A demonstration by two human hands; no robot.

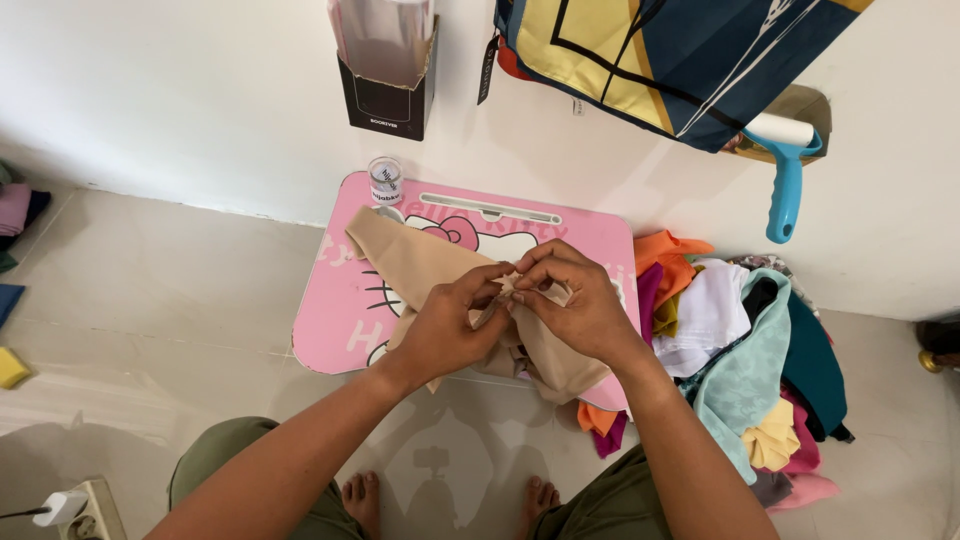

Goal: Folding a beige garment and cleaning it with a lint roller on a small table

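I've got the left hand and right hand both pinched shut on the beige strip of soft cloth over the pink cartoon-printed counter, seemingly mid-fold or knot, so next calls for steady fingertip tension.

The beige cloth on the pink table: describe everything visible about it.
The beige cloth is a soft, plain tan fabric, crumpled and folded, not spread flat. One strip runs toward the far left corner of the pink lap table; the rest bunches at the near edge and hangs slightly over it. The left hand and right hand both pinch a fold at its middle, fingertips close together. It lies apart from the pile of coloured fabrics on the right.
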